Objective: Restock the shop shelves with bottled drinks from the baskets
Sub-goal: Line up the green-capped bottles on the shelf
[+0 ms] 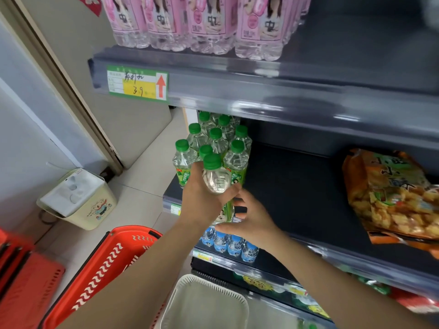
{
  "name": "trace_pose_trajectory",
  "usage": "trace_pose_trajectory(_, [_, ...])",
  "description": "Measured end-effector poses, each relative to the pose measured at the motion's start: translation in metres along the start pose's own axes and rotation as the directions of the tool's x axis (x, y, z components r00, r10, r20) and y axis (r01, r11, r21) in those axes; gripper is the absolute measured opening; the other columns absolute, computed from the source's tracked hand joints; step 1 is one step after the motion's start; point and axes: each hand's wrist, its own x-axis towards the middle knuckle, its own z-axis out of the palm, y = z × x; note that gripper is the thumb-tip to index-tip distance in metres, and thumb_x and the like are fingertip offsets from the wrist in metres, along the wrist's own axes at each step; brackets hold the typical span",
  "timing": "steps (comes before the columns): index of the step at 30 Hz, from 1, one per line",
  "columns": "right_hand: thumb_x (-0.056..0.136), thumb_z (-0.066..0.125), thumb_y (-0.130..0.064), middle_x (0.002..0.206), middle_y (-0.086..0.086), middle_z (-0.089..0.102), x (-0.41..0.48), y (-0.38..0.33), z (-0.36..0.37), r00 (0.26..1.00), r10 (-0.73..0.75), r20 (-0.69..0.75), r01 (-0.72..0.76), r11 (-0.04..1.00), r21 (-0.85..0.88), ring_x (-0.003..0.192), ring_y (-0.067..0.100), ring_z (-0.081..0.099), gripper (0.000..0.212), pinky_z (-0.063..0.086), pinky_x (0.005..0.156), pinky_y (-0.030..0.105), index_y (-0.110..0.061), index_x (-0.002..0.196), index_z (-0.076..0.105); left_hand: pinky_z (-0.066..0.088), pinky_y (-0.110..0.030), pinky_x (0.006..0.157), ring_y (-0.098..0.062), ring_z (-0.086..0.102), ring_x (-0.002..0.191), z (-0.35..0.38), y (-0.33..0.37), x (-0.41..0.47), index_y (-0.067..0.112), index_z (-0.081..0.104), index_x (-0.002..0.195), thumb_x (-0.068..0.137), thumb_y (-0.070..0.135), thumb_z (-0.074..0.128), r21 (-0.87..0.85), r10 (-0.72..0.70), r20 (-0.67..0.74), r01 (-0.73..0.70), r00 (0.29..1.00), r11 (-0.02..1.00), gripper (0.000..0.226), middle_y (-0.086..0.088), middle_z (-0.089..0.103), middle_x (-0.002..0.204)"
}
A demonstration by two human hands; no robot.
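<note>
My left hand grips a clear bottle with a green cap just in front of the middle shelf. Several green-capped bottles stand in rows at that shelf's left end. My right hand reaches under the held bottle with curled fingers and touches its lower part; how firmly it holds I cannot tell. A red basket lies on the floor at lower left, and a white basket sits below my arms.
Pink-labelled bottles fill the top shelf, above a green and yellow price tag. An orange snack bag lies at the right of the middle shelf. Blue-capped bottles stand on the lower shelf. A cream bin is on the floor.
</note>
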Motion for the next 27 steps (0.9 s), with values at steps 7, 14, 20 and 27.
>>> trace_pose_trajectory(7, [0.065,0.084,-0.022,0.098,-0.014,0.061,0.007,0.007,0.002,0.985,-0.069,-0.158,0.049,0.991,-0.129,0.092,0.005,0.058,0.048,0.053,0.082,0.038,-0.032,0.099,0.051,0.034,-0.014,0.075,-0.009,0.05,0.097,0.001,0.002,-0.005,0.022,0.039,0.115,0.067,0.039,0.081,0.019,-0.03,0.119,0.028,0.992,0.999,0.066,0.012,0.053,0.103])
trace_pose_trajectory(14, [0.069,0.082,-0.018,0.102,-0.004,0.063,0.032,0.017,0.003,0.946,-0.043,-0.322,0.032,0.999,-0.037,0.085,0.007,0.058,0.057,0.046,0.07,0.013,-0.013,0.118,0.055,0.039,-0.029,0.101,-0.013,0.044,0.125,-0.024,-0.022,-0.019,0.018,0.032,0.142,0.073,0.047,0.069,0.082,-0.087,0.221,0.07,0.971,0.994,0.084,0.005,0.043,0.139])
trace_pose_trajectory(20, [0.068,0.08,-0.007,0.112,0.002,0.043,0.06,0.032,0.011,0.888,-0.078,-0.453,0.051,0.996,-0.07,0.093,0.017,0.054,0.054,0.046,0.086,0.027,-0.009,0.115,0.054,0.036,-0.021,0.091,-0.008,0.046,0.11,-0.042,-0.054,-0.032,0.021,0.044,0.134,0.086,0.032,0.065,0.127,-0.165,0.162,0.145,0.973,0.981,0.054,0.003,0.049,0.134])
trace_pose_trajectory(27, [0.068,0.079,-0.005,0.106,0.002,0.04,0.073,0.051,0.024,0.891,-0.062,-0.45,0.005,0.992,-0.127,0.093,0.021,0.053,0.049,0.044,0.081,0.028,-0.003,0.109,0.052,0.04,-0.024,0.094,-0.005,0.048,0.108,-0.057,-0.074,-0.041,0.024,0.049,0.128,0.087,0.034,0.063,0.188,-0.226,0.196,0.19,0.954,0.964,0.045,0.006,0.052,0.131])
